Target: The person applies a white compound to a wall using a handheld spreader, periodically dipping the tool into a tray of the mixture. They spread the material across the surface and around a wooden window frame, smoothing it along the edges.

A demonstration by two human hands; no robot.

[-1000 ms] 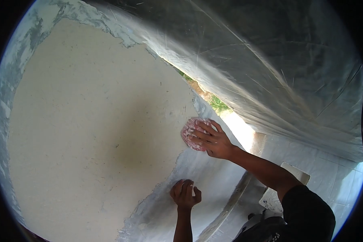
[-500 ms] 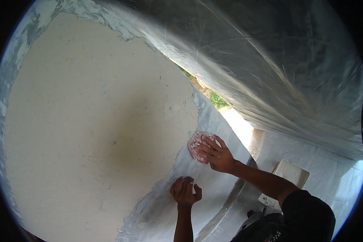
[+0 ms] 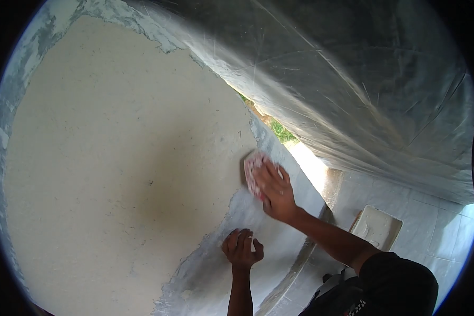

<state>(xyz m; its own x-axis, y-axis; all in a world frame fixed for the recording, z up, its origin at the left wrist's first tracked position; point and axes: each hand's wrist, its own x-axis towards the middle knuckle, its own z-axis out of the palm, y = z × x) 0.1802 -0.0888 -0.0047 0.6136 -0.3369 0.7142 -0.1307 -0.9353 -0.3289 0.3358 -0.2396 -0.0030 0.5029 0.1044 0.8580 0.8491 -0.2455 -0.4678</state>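
A pinkish pad smeared with white (image 3: 251, 174) lies against the pale coated surface (image 3: 116, 131), at the ragged border with the bare grey part (image 3: 258, 226). My right hand (image 3: 277, 192) is closed on this pad, its fingers over the pad's back. Below and to the left, my left hand (image 3: 242, 247) rests on the grey part near the border, fingers bent and apart, with white specks on them and nothing held.
A tray with whitish material (image 3: 396, 231) stands on the tiled floor (image 3: 426, 221) at the right, beyond my right forearm. A large translucent sheet (image 3: 353, 89) hangs across the upper right. Green grass (image 3: 282, 131) shows through a gap beside it.
My right hand and the pad have moved up and slightly left along the border. My left hand has stayed in place.
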